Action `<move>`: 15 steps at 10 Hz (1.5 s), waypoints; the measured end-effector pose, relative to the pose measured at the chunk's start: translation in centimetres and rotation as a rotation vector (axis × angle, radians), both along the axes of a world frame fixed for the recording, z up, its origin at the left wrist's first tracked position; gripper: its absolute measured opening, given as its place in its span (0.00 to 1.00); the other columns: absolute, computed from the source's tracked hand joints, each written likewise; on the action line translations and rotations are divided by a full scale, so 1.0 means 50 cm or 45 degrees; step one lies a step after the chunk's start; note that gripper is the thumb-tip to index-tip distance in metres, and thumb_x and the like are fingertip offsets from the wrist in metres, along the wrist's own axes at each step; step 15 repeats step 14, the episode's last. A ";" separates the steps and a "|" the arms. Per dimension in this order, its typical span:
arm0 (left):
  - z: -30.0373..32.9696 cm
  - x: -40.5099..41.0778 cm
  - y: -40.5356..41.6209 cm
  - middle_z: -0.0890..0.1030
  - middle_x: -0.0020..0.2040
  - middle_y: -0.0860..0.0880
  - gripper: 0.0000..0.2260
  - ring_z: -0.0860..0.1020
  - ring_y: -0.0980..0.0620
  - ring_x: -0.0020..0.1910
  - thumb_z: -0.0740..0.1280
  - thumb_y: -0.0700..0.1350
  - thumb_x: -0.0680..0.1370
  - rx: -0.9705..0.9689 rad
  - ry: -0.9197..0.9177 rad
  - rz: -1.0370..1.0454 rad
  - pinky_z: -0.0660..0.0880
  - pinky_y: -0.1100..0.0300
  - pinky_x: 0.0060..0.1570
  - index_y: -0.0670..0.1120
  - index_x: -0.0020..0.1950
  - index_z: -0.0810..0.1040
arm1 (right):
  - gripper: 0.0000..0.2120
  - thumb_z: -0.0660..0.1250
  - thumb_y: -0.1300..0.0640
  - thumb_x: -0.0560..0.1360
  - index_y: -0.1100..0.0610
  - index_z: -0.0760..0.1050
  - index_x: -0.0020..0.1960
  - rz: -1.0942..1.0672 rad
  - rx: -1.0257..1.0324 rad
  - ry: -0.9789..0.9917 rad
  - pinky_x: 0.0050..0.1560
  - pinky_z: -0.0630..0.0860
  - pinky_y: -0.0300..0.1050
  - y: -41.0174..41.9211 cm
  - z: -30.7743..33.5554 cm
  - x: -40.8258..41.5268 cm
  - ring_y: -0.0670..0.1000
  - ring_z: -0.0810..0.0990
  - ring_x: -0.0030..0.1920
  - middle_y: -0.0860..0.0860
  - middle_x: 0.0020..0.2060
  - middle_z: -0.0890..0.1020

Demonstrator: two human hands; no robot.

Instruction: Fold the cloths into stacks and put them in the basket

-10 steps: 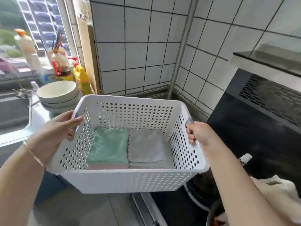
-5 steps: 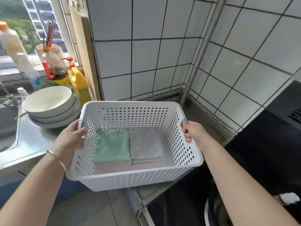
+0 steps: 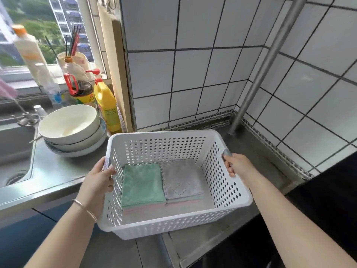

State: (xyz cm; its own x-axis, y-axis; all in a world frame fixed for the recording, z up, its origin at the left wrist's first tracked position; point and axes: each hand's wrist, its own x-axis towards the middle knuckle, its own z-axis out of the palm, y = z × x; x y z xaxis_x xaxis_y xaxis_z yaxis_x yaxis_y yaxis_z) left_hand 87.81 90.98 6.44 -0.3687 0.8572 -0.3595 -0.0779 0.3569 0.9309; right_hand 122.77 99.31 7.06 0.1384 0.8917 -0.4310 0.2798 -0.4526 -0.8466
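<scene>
Left hand (image 3: 98, 180) and right hand (image 3: 238, 166) grip the basket (image 3: 173, 223) by its side handles — two folded stacks inside, seemingly touching.

Yellow bottle (image 3: 107, 107) label, jar (image 3: 82, 93) label — print blurred; nothing readable

Single view: head-worn wide-angle camera, facing forward and down, close over the basket (image 3: 166, 136). Tiled wall corner (image 3: 237, 88) ahead; sink (image 3: 13, 151) at left edge.

White basket (image 3: 173, 219) of folded cloths (image 3: 162, 182) between left hand (image 3: 98, 182) and right hand (image 3: 238, 166).
</scene>
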 end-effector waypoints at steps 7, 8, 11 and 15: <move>-0.047 0.298 0.057 0.75 0.61 0.46 0.22 0.77 0.43 0.45 0.56 0.42 0.76 0.108 -0.193 0.303 0.72 0.51 0.49 0.58 0.68 0.67 | 0.18 0.58 0.54 0.75 0.60 0.63 0.63 -0.527 -0.233 -0.154 0.36 0.80 0.51 -0.113 -0.017 0.052 0.60 0.78 0.51 0.59 0.54 0.74; -0.045 0.336 0.073 0.76 0.58 0.46 0.21 0.76 0.45 0.42 0.55 0.39 0.78 0.091 -0.224 0.330 0.72 0.53 0.48 0.51 0.71 0.63 | 0.16 0.54 0.54 0.78 0.61 0.67 0.61 -0.463 -0.304 -0.121 0.28 0.78 0.46 -0.108 -0.025 0.034 0.59 0.81 0.48 0.60 0.52 0.77; -0.042 0.374 0.093 0.76 0.64 0.46 0.20 0.76 0.42 0.59 0.56 0.42 0.79 0.046 -0.144 0.301 0.71 0.46 0.63 0.50 0.71 0.64 | 0.16 0.51 0.55 0.79 0.62 0.65 0.63 -0.539 -0.220 -0.087 0.41 0.81 0.55 -0.088 -0.034 0.056 0.60 0.82 0.44 0.61 0.53 0.77; -0.071 0.239 0.049 0.77 0.57 0.36 0.29 0.76 0.35 0.56 0.55 0.60 0.72 0.130 0.169 -0.029 0.74 0.41 0.57 0.40 0.62 0.72 | 0.25 0.51 0.45 0.80 0.58 0.60 0.72 -0.529 0.157 -0.148 0.39 0.76 0.46 -0.152 0.057 0.134 0.55 0.79 0.47 0.57 0.57 0.75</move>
